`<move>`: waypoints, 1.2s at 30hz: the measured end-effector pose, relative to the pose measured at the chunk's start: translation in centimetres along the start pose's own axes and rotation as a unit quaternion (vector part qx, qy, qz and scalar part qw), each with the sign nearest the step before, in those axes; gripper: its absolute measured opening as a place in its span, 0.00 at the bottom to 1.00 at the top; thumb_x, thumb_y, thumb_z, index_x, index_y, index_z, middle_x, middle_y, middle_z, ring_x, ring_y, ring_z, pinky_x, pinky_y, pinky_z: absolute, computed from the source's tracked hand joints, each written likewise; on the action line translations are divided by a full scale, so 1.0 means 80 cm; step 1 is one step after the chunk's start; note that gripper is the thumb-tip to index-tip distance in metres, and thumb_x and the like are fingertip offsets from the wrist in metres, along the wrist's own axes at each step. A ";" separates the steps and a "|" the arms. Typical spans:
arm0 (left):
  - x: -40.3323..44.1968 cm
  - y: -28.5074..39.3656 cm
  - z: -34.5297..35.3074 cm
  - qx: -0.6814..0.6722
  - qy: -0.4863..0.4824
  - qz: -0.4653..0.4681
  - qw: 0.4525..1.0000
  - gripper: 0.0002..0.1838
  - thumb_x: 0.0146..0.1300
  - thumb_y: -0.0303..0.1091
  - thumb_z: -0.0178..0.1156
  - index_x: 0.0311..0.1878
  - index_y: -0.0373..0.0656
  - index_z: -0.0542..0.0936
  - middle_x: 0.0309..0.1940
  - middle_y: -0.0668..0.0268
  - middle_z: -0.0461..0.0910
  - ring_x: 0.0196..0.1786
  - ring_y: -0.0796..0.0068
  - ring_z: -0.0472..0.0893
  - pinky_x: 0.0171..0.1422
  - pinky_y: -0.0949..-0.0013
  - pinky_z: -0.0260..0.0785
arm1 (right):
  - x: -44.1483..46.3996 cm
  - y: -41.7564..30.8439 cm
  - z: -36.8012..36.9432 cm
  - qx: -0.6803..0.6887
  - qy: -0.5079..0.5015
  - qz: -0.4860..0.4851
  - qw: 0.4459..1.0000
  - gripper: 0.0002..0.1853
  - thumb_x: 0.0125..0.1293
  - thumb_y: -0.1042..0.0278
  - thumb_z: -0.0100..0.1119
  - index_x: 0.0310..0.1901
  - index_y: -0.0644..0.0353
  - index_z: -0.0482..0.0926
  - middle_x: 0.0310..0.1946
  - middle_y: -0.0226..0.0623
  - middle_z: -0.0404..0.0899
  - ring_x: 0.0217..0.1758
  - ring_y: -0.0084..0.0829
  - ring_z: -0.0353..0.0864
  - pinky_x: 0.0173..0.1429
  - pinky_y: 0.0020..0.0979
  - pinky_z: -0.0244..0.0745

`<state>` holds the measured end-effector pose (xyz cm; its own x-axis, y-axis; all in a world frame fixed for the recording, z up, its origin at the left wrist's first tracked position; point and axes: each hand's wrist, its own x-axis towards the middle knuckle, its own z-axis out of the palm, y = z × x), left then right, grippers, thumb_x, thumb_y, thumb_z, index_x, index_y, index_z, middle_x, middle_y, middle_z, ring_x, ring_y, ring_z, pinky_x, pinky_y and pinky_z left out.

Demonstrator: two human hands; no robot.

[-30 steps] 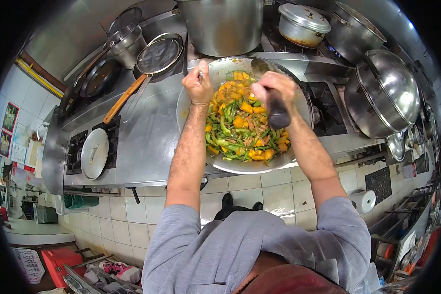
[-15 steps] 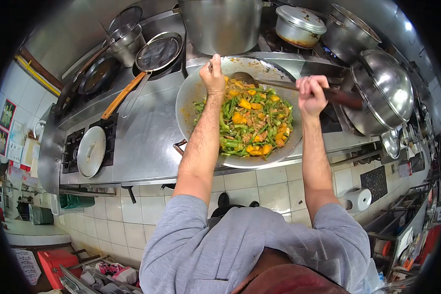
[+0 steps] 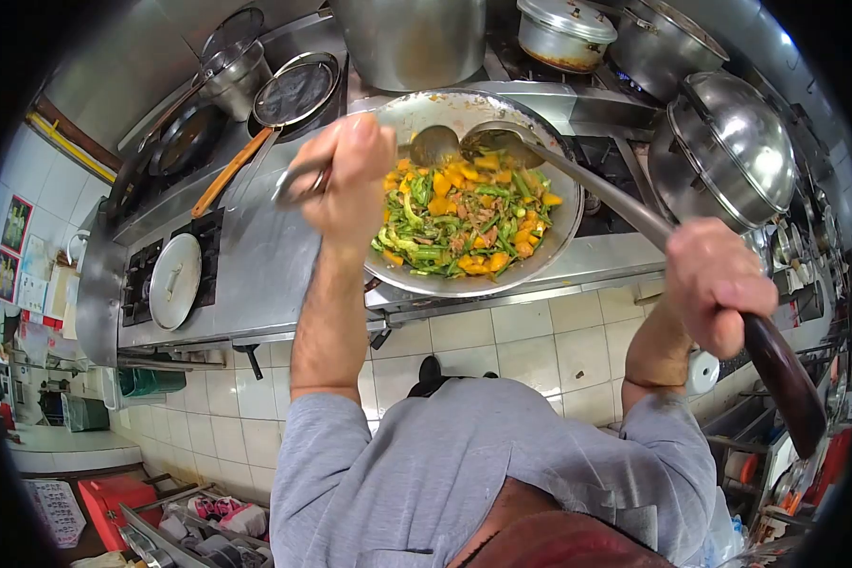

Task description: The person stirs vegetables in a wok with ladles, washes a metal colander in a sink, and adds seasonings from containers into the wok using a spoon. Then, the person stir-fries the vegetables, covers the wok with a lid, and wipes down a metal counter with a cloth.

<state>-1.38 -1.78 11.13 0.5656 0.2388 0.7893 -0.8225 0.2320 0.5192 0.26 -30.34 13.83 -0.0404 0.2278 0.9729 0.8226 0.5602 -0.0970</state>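
A wide metal wok (image 3: 565, 232) on the stove holds a mix of green beans, other greens and orange squash chunks (image 3: 464, 213). My left hand (image 3: 350, 170), at the wok's left side, is closed round the handle of a metal ladle (image 3: 435, 147). The ladle's bowl is at the far side of the food. My right hand (image 3: 719, 279) grips a long-handled metal turner (image 3: 625, 204) with a dark wooden grip, beyond the wok's right edge. The turner's rounded head (image 3: 502, 142) rests over the food beside the ladle, partly hidden by its own shaft.
A tall stockpot (image 3: 412, 47) stands right behind the wok. A lidded pot (image 3: 568, 33) and a large domed steel pot (image 3: 729, 142) stand to the right. Strainers (image 3: 298, 90) and a white lid (image 3: 175, 282) lie left. A tiled floor (image 3: 511, 355) runs below the stove.
My left hand has moved left and nearer the camera, and the ladle bowl now shows beside the turner head. My right hand has drawn back to the right and towards me, angling the turner.
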 end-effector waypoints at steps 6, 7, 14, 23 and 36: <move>-0.068 0.040 0.022 0.081 -0.038 0.015 0.996 0.17 0.58 0.28 0.51 0.15 0.36 0.62 0.11 0.69 0.61 0.13 0.80 0.57 0.15 0.72 0.49 | 0.017 -0.058 -0.036 0.043 -0.051 0.054 0.996 0.12 0.62 0.60 0.51 0.36 0.59 0.66 0.13 0.24 0.64 0.11 0.19 0.62 0.16 0.21 0.59; -0.080 0.040 0.026 0.086 -0.045 0.014 0.995 0.16 0.57 0.26 0.51 0.15 0.36 0.62 0.11 0.68 0.62 0.12 0.79 0.58 0.14 0.72 0.50 | 0.014 -0.060 -0.034 0.043 -0.051 0.055 0.996 0.12 0.62 0.60 0.51 0.36 0.59 0.66 0.13 0.24 0.64 0.11 0.19 0.62 0.16 0.21 0.59; -0.160 -0.037 0.037 0.218 -0.124 0.011 0.968 0.16 0.52 0.18 0.53 0.14 0.39 0.60 0.09 0.66 0.60 0.10 0.74 0.60 0.13 0.69 0.49 | -0.049 -0.040 0.024 0.154 0.000 0.103 0.983 0.08 0.52 0.75 0.59 0.23 0.62 0.68 0.08 0.26 0.62 0.08 0.20 0.60 0.12 0.24 0.57; -0.139 -0.118 0.037 0.297 -0.091 0.011 0.950 0.19 0.56 0.27 0.56 0.13 0.40 0.61 0.09 0.65 0.55 0.10 0.71 0.60 0.15 0.67 0.50 | -0.077 0.011 0.065 0.035 0.018 0.090 0.995 0.08 0.52 0.73 0.59 0.26 0.62 0.68 0.12 0.29 0.66 0.11 0.24 0.63 0.18 0.31 0.66; -0.124 -0.013 -0.003 0.215 -0.122 -0.067 0.966 0.18 0.55 0.24 0.56 0.12 0.37 0.64 0.08 0.68 0.62 0.11 0.78 0.60 0.15 0.71 0.50 | -0.033 -0.028 0.031 0.138 -0.029 0.160 0.977 0.10 0.52 0.74 0.56 0.19 0.62 0.66 0.09 0.28 0.64 0.08 0.23 0.60 0.15 0.27 0.60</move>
<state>-6.13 -4.17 2.69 0.6820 -0.0087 0.7313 -0.7203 -0.1814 0.6695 -2.87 -30.19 10.93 0.1545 0.4668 0.8708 0.6152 0.6442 -0.4544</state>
